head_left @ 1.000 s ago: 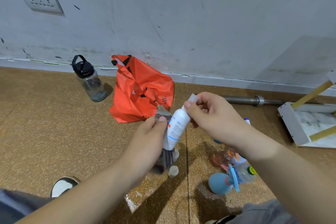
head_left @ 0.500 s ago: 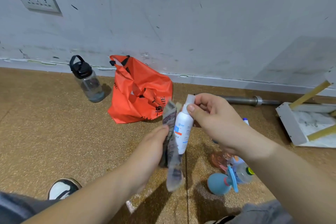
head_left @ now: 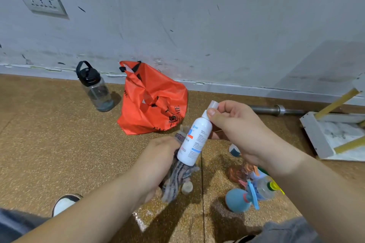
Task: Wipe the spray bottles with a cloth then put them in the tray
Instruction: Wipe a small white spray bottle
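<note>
Head view shows right hand (head_left: 243,134) pinching the neck of a tilted white plastic spray bottle (head_left: 194,140) with clear cap, while left hand (head_left: 158,162) grips a striped grey cloth (head_left: 177,177) against it.

A single head-worn camera looks forward and down at the floor (head_left: 49,134), close in, the bag (head_left: 152,100) straight ahead.

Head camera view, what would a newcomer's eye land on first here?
The white spray bottle is held mid-frame, its neck pinched by the right hand while the left hand presses a striped cloth against its side. Behind it, a bright orange bag sits on the floor by the wall.
</note>
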`<action>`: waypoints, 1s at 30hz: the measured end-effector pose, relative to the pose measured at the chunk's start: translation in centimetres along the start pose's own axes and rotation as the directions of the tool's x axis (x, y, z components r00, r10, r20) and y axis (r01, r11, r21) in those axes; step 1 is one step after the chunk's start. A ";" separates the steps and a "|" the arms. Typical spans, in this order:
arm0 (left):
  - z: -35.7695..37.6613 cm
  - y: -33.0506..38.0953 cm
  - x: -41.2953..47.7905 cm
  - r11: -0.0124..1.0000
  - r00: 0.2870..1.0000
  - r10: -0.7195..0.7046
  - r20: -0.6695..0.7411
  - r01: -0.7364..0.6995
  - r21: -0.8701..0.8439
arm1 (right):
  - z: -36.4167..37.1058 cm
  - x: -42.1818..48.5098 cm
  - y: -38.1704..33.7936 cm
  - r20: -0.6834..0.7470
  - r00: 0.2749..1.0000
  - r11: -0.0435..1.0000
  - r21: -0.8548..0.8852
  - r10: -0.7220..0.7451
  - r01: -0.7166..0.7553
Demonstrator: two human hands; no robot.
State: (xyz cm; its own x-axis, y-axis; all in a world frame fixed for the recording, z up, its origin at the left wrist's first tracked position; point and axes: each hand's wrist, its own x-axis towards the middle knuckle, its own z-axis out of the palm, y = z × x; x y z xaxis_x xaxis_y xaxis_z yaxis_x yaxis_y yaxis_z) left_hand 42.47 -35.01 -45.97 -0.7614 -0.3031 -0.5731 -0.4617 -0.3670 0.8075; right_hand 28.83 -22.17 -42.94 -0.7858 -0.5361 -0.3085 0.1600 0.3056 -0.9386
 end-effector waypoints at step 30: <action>-0.5 -1.9 1.1 0.957 0.976 -0.159 0.151 0.189 -0.219 | 0.7 -0.9 -0.2 0.085 0.996 1.000 0.008 -0.004 0.003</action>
State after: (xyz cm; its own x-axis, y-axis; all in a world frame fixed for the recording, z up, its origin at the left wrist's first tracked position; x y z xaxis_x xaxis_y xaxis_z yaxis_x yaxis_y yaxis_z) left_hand 42.76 -35.04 -48.21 -0.7382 -0.1050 -0.6663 -0.4868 -0.6010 0.6339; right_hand 29.89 -22.29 -42.59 -0.7326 -0.6025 -0.3167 0.1622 0.2974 -0.9409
